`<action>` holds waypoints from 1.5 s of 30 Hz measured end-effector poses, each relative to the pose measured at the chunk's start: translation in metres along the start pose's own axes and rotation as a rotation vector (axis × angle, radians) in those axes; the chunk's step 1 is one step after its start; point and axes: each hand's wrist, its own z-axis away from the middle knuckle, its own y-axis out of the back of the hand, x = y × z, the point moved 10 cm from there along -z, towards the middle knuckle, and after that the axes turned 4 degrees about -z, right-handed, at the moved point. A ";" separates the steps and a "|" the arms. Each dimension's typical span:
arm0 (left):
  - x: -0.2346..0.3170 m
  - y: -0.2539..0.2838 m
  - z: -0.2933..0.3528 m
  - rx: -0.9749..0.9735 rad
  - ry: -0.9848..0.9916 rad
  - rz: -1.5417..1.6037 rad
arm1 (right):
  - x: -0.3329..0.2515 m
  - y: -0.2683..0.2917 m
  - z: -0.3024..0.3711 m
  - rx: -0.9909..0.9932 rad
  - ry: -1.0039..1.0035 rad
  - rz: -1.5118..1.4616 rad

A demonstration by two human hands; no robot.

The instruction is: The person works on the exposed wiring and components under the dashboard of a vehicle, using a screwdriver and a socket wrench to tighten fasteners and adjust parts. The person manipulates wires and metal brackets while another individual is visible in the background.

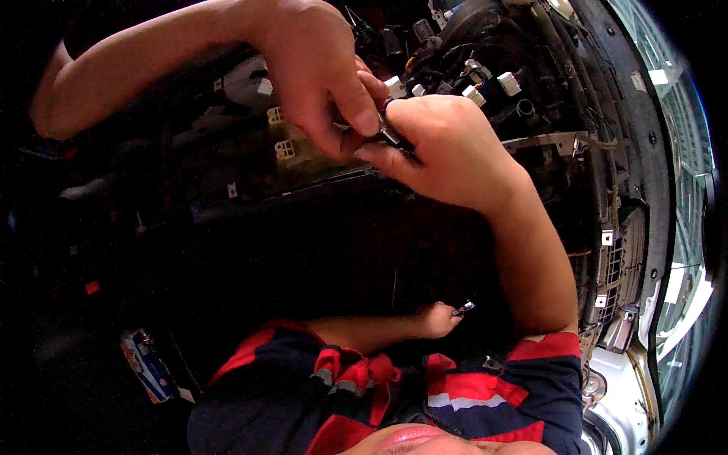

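My right hand (455,144) reaches up into the middle of the view, its thumb and fingers closed round a dark tool with a short shiny metal shaft (390,134). Another person's hand (318,76) comes in from the upper left. Its fingers meet mine at that shaft, and what lies between them is partly hidden. Lower down, in front of my chest, my left hand (440,320) is closed on a small shiny metal tool (463,309). Only the end of this tool shows, so its kind is unclear.
Beyond the hands lies a stripped vehicle dashboard with loose wiring and white connectors (509,83). A metal bracket (542,142) runs beside my right wrist. The windscreen (694,189) curves along the right. A blue and white box (148,365) lies at the lower left in deep shadow.
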 end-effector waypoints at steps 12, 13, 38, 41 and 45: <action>-0.011 -0.001 -0.029 0.162 -0.117 -0.066 | -0.065 0.029 0.055 0.139 0.176 -0.115; -0.010 0.008 -0.027 0.178 -0.111 -0.044 | -0.071 0.034 0.067 0.163 0.167 -0.174; 0.062 0.033 0.018 -0.023 0.042 0.156 | -0.024 -0.004 0.443 0.512 -1.223 -0.459; 0.071 0.034 0.023 -0.104 0.127 0.166 | -0.023 -0.019 0.454 0.502 -1.259 -0.489; 0.074 0.028 0.021 -0.139 0.033 0.321 | -0.021 -0.029 0.462 0.562 -1.246 -0.465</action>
